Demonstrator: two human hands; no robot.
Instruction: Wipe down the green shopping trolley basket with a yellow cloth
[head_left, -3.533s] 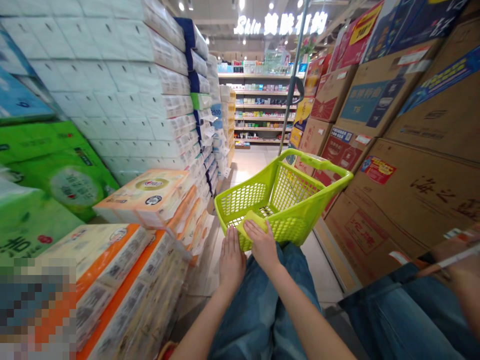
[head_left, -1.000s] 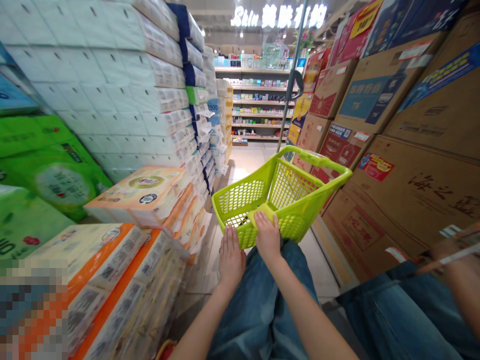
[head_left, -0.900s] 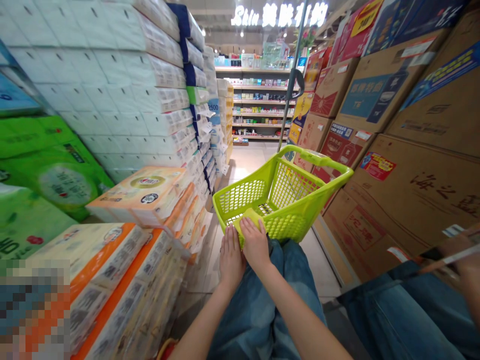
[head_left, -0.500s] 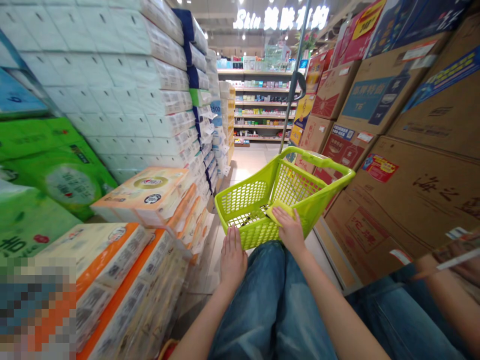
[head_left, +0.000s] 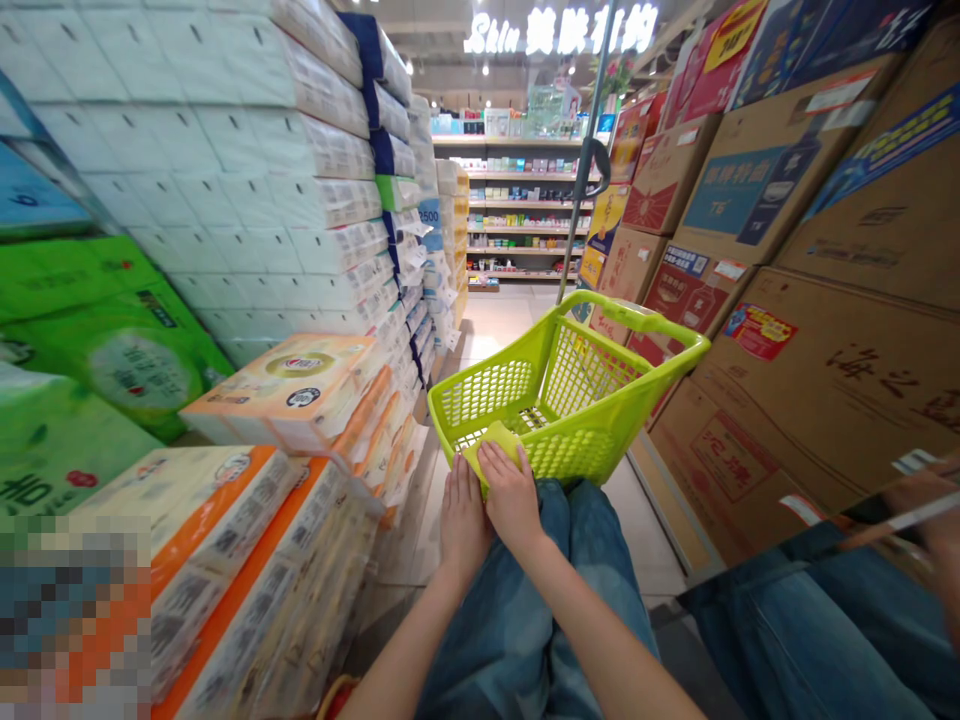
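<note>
A lime-green shopping basket [head_left: 577,450] with lattice walls stands tilted on the floor in front of my knees. My right hand [head_left: 511,492] presses a yellow cloth [head_left: 501,436] over the near rim, close to the basket's left corner. Right beside it, my left hand [head_left: 463,515] rests against the outside of that same corner, its fingers stretched out along the wall. The fingertips of both hands almost meet. Part of the cloth is hidden under my right hand.
Stacked tissue packs [head_left: 337,200] line the left, with orange-and-white packs [head_left: 225,520] low beside me. Cardboard boxes [head_left: 847,370] rise on the right. Another person's jeans [head_left: 802,630] show at lower right. A grey pole [head_left: 581,200] stands behind the basket, with shelves [head_left: 517,205] beyond.
My right hand has slid the yellow cloth left along the basket's near rim, up to my left hand. My left hand and the basket have hardly moved.
</note>
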